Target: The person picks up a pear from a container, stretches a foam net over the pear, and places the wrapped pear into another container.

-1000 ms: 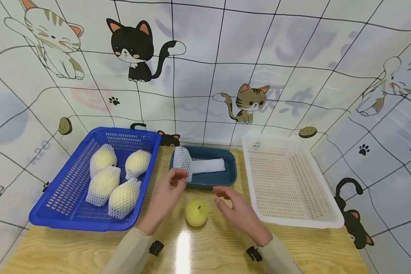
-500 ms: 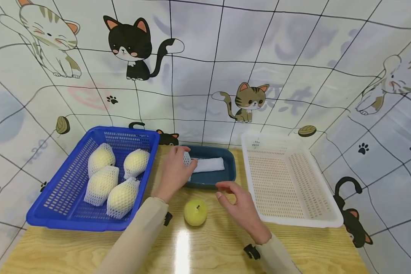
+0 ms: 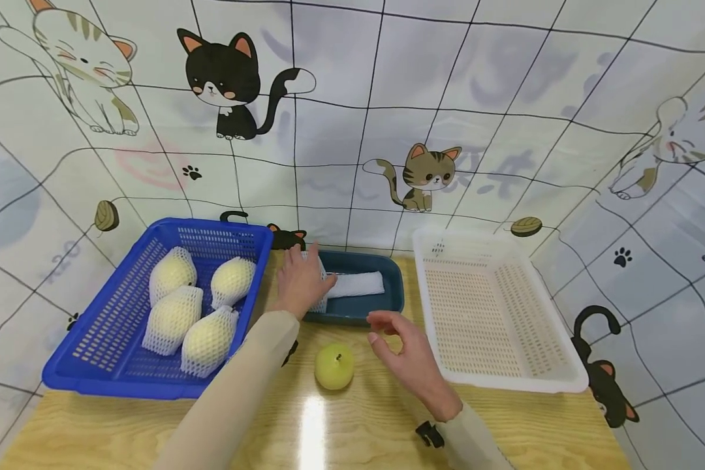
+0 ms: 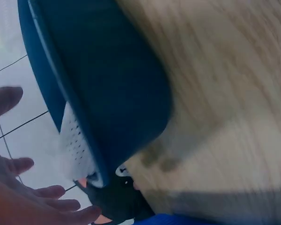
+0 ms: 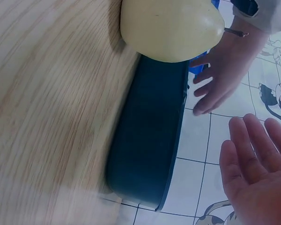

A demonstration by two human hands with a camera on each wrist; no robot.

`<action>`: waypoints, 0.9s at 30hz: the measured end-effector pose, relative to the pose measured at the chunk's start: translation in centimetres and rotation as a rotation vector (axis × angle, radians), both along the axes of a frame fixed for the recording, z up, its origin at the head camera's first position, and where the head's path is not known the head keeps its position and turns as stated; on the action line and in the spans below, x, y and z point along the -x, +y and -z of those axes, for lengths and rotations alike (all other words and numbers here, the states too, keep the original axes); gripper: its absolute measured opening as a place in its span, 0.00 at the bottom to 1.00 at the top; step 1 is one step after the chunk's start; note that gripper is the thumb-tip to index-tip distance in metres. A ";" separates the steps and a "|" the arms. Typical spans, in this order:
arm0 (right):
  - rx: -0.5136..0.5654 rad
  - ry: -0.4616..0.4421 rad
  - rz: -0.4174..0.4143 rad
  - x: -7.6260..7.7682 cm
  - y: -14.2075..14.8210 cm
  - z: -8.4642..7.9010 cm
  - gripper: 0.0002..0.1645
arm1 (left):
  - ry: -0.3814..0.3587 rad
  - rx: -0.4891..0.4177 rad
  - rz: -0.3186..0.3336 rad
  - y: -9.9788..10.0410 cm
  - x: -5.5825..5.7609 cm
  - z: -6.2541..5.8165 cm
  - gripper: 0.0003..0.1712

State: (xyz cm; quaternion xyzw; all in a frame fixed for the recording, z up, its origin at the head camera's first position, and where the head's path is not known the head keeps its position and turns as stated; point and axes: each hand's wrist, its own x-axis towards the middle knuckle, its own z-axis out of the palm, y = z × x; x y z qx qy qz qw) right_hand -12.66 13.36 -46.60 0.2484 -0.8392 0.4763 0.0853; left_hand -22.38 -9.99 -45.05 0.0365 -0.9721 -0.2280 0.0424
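Observation:
My left hand (image 3: 301, 282) hovers with spread fingers over the left end of a dark teal tray (image 3: 393, 300). Partly hidden beneath it is a white foam net sleeve (image 3: 320, 304), which also sticks up past the rim in the left wrist view (image 4: 75, 145). Another white foam sleeve (image 3: 358, 284) lies flat in the tray. A bare yellow-green pear (image 3: 334, 367) stands on the table before the tray, its stem up. To the right of the pear, my right hand (image 3: 408, 359) is held in the air, fingers loosely bent and holding nothing.
At the left, a blue basket (image 3: 123, 382) holds several pears (image 3: 173, 320) in foam nets. On the right stands a white plastic basket (image 3: 505, 378). A cat-print cloth (image 3: 329, 130) hangs behind the wooden table (image 3: 364, 431).
My left hand has moved forward from beside the pear to above the tray's left end, its fingers now spreading. My right hand and the pear have stayed nearly still.

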 end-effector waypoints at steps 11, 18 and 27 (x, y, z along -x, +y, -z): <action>0.004 -0.049 -0.020 -0.2 -0.2 0.2 0.18 | -0.054 0.113 0.061 0.5 -0.2 2.4 0.39; -0.006 -0.074 -0.001 -0.2 -0.2 0.0 0.17 | 0.046 0.256 0.054 0.3 -0.1 3.0 0.28; 0.000 -0.070 0.011 0.0 0.2 -0.1 0.18 | 0.193 0.112 0.018 0.4 -0.3 2.1 0.16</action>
